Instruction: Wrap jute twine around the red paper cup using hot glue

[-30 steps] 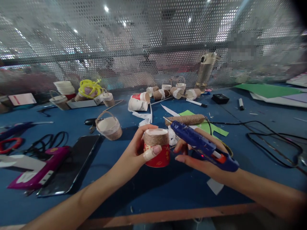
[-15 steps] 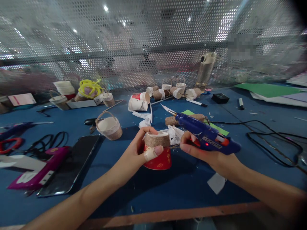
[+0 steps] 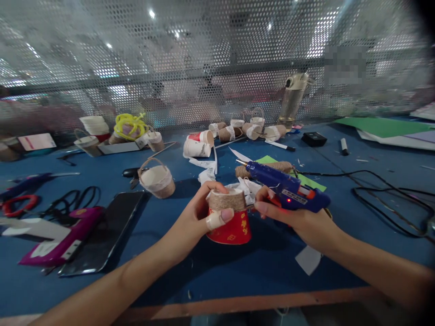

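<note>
The left hand (image 3: 195,215) curls round the red paper cup (image 3: 234,232), nearly upright between both hands. The right hand (image 3: 299,220) holds the blue glue gun (image 3: 277,177), fingertips close together just beside the cup's twine (image 3: 226,201).

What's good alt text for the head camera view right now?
The left hand grips a red paper cup with brown twine wound around its upper part, while the right hand holds a blue glue gun. Beyond them, a small handled basket and a bottle sit on a blue table.
</note>
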`<action>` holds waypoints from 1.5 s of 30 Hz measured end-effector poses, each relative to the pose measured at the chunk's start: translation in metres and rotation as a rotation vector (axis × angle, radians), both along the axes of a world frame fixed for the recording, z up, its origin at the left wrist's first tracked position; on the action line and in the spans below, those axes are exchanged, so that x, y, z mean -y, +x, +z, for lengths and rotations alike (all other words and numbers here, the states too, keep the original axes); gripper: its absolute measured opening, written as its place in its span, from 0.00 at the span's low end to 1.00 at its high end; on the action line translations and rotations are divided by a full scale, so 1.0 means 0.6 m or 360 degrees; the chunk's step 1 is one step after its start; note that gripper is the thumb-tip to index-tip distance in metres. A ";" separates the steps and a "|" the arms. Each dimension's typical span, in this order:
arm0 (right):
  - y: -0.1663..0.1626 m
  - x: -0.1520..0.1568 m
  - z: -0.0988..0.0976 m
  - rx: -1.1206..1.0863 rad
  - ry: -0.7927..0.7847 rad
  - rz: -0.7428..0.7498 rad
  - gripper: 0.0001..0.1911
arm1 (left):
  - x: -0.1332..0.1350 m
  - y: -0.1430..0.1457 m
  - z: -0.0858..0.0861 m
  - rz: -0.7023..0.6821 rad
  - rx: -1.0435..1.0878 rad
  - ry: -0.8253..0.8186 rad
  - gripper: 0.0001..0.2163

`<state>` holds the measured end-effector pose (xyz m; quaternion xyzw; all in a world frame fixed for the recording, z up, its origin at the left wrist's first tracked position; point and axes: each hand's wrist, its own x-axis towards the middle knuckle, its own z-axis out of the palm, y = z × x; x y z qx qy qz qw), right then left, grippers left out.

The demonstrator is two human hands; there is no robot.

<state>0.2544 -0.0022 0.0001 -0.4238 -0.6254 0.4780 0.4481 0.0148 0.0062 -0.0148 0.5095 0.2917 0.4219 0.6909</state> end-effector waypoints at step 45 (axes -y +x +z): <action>-0.017 0.008 -0.044 -0.0300 0.0023 -0.0276 0.20 | 0.000 -0.002 -0.017 -0.0074 -0.0324 -0.0007 0.39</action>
